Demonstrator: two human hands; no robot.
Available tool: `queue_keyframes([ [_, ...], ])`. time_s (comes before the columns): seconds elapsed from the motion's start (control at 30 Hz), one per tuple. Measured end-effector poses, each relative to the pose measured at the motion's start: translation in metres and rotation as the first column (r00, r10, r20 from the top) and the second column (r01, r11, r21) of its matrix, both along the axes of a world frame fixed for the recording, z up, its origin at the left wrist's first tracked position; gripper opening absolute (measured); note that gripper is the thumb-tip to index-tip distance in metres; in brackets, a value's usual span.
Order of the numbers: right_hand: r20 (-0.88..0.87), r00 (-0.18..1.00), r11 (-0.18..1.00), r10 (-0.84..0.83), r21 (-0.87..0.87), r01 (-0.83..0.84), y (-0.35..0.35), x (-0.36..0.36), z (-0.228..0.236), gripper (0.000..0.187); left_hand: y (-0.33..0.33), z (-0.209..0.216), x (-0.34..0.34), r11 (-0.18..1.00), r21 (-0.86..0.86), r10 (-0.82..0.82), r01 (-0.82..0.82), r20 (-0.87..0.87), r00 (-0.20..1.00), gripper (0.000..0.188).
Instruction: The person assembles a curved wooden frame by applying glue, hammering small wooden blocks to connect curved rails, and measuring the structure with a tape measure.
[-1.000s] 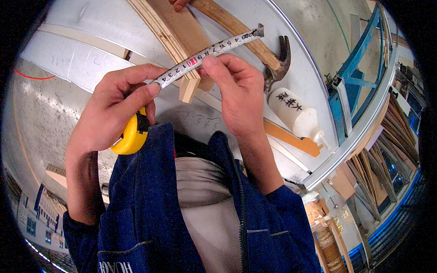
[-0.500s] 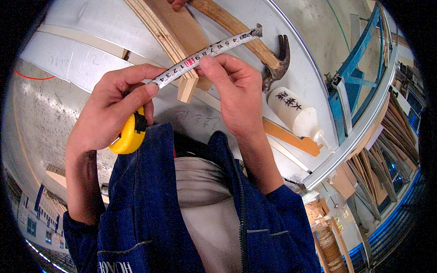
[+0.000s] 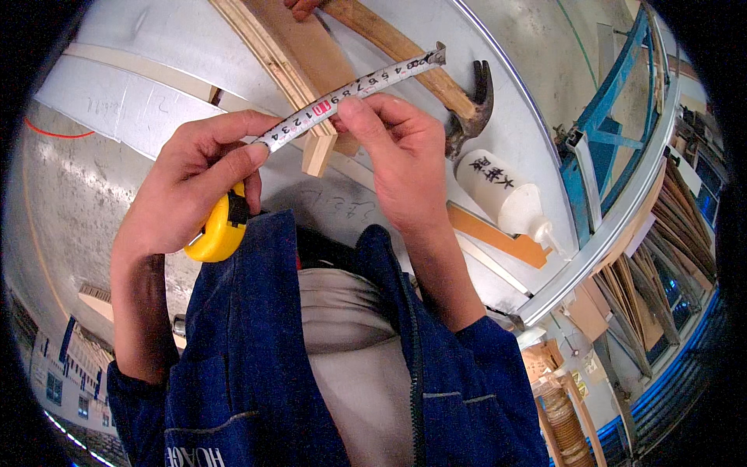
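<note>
A tape measure with a yellow and black case has its white blade pulled out. The blade slants up to the right, its metal hook free at the end. My left hand is closed, thumb and fingers pinching the blade near the case, which sits below the palm. Farther along, my right hand pinches the blade's lower edge between thumb and fingers. Behind and under the blade lies a layered wooden strip beside a brown board. The blade also crosses in front of the hammer's wooden handle.
The hammer's dark claw head rests right of my right hand. A white glue bottle lies on the pale worktable, above an orange-brown strip. Fingertips of another hand show at the top edge. A blue metal frame stands right.
Both hands keep their pinch on the tape measure. The view and the tape have shifted only very slightly.
</note>
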State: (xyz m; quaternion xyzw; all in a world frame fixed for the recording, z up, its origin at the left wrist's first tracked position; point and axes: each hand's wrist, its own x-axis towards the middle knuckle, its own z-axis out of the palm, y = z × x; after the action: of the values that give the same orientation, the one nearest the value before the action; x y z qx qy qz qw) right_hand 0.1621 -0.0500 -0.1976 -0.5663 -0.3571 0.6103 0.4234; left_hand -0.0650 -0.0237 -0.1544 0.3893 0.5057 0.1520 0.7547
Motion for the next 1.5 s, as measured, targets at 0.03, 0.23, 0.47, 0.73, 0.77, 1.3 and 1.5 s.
queue_keyframes([
  [0.03, 0.001, 1.000, 1.000, -0.012, -0.001, 0.012, -0.0003, -0.0005, 0.0018, 0.026, 0.0005, 0.0001, 0.0001, 1.000, 0.000, -0.005, 0.005, 0.004, 1.000, 0.027],
  [0.23, -0.013, 1.000, 1.000, -0.018, 0.000, 0.018, 0.0013, -0.0030, 0.0033, 0.025, 0.0009, -0.0018, -0.0014, 1.000, 0.008, -0.009, 0.009, 0.026, 1.000, 0.028],
  [0.47, -0.024, 1.000, 1.000, -0.016, 0.012, 0.017, 0.0011, -0.0017, 0.0032, 0.023, 0.0013, -0.0036, -0.0025, 1.000, 0.001, -0.024, 0.024, 0.015, 1.000, 0.029],
  [0.73, -0.035, 0.999, 1.000, 0.002, 0.013, -0.002, 0.0011, 0.0000, 0.0033, 0.023, 0.0004, -0.0030, -0.0011, 1.000, 0.011, -0.021, 0.020, 0.045, 0.999, 0.030],
  [0.77, -0.040, 0.999, 1.000, 0.004, 0.013, -0.003, 0.0009, 0.0000, 0.0027, 0.023, 0.0001, -0.0037, -0.0013, 1.000, 0.015, -0.020, 0.020, 0.047, 0.999, 0.030],
  [1.3, -0.033, 0.999, 1.000, -0.005, 0.009, 0.005, 0.0011, -0.0002, 0.0051, 0.024, 0.0014, -0.0007, 0.0003, 0.999, 0.012, -0.037, 0.037, 0.025, 0.999, 0.030],
  [1.5, -0.020, 1.000, 1.000, -0.001, 0.011, 0.001, 0.0009, 0.0000, 0.0050, 0.023, -0.0002, -0.0033, -0.0003, 1.000, -0.009, -0.022, 0.022, 0.038, 0.999, 0.030],
])
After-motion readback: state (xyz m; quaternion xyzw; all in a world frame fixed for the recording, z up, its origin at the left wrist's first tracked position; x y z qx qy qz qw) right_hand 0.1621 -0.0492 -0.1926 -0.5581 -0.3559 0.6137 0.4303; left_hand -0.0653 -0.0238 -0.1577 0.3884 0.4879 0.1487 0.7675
